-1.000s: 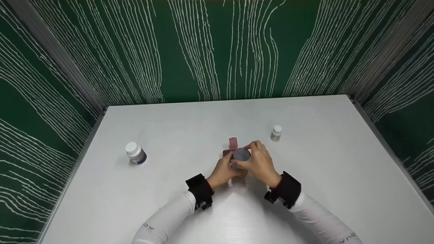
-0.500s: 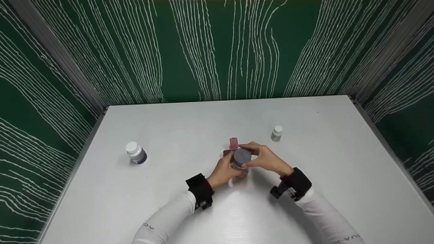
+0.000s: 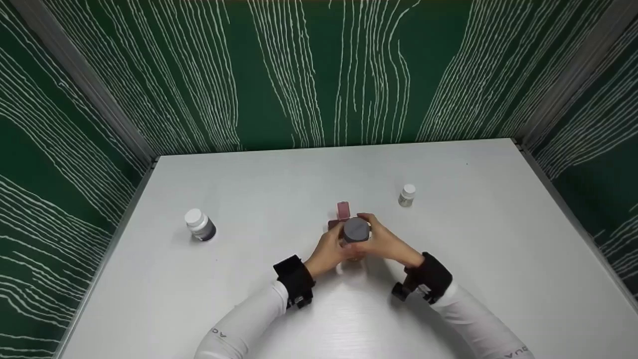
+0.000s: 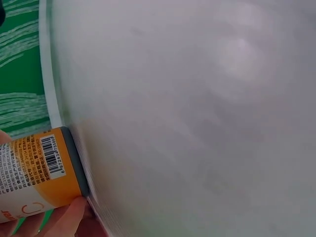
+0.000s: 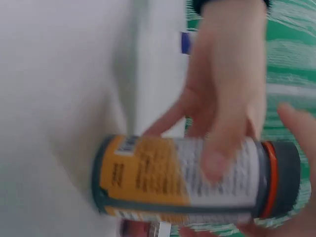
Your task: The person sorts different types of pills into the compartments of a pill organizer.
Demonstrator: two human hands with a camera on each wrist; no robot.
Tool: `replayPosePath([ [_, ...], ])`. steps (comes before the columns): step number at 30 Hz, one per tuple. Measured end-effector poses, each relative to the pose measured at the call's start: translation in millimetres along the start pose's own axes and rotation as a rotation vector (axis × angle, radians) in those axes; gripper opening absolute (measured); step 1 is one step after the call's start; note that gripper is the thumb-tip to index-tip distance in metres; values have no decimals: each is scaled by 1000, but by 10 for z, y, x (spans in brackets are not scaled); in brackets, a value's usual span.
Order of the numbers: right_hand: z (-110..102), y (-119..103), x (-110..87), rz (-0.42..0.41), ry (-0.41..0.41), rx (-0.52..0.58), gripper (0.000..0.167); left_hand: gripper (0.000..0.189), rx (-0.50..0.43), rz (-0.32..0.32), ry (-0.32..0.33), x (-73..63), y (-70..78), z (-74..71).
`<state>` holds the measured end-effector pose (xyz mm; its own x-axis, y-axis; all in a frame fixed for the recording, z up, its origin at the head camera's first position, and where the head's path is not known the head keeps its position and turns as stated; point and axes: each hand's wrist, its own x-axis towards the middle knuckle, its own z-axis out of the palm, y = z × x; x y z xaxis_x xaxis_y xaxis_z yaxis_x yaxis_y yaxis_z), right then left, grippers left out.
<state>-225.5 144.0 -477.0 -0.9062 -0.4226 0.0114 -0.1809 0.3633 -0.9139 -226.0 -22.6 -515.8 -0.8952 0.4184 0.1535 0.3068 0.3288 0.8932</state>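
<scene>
My left hand (image 3: pixel 326 252) grips the body of a supplement bottle, its thumb lying across the label in the right wrist view. The bottle (image 5: pixel 163 173) has an orange and white printed label, a dark base and an orange ring under its grey cap (image 3: pixel 356 229). Around that cap curl the fingers and thumb of my right hand (image 3: pixel 389 244); in the blurred right wrist view one fingertip (image 5: pixel 286 113) stands a little off it. The bottle is upright over the white table. Just behind it is a small pink box (image 3: pixel 343 210) with a darker red part, partly hidden by the left hand.
A white-capped bottle with a dark lower part (image 3: pixel 200 225) stands on the table (image 3: pixel 269 189) at left. Another, smaller white bottle (image 3: pixel 406 195) stands at back right. Green panels (image 3: pixel 269 99) with white wavy lines rise behind and beside the table.
My right hand has turned about the cap, its wrist swinging out to the right and then slightly back. The left hand and the bottle stay nearly in place.
</scene>
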Motion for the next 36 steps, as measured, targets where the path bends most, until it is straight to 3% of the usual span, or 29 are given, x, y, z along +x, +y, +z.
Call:
replayPosePath([
  [3, -186, 49, 2, -41, -181, 146, 74, 60, -26, -32, -6, 3, 7, 8],
  [5, -263, 77, 9, -76, -230, 202, 69, 62, -38, -44, -12, 2, 14, 13],
  [7, -289, 102, 14, -87, -220, 210, 65, 64, -47, -56, -14, 6, 15, 15],
  [10, -234, 118, 11, -101, -118, 155, 62, 67, -36, -68, -13, 11, 13, 17],
  [15, -1, 70, -22, -159, 160, 3, 59, 65, -28, -56, -4, 5, 13, 19],
  [18, 142, 21, -54, -133, 306, -46, 57, 63, -20, -37, -8, -7, 24, 12],
  [20, 196, -19, -71, -92, 343, -69, 58, 62, -11, -42, -12, -8, 33, 11],
  [23, 150, -75, -82, -3, 272, -77, 71, 62, 2, -62, -14, -2, 47, 7],
  [26, -48, -80, -80, 42, 91, -31, 80, 63, -2, -66, -10, 14, 47, 13],
  [29, -254, -25, -51, -15, -111, 47, 76, 65, -10, -63, -3, 20, 39, 16],
  [31, -328, 26, -22, -84, -203, 99, 67, 66, -19, -68, -4, 19, 35, 17],
  [33, -342, 71, -3, -136, -219, 93, 61, 67, -17, -73, 0, 14, 35, 16],
  [36, -280, 84, -2, -164, -122, 43, 59, 67, -17, -75, 1, 4, 44, 13],
])
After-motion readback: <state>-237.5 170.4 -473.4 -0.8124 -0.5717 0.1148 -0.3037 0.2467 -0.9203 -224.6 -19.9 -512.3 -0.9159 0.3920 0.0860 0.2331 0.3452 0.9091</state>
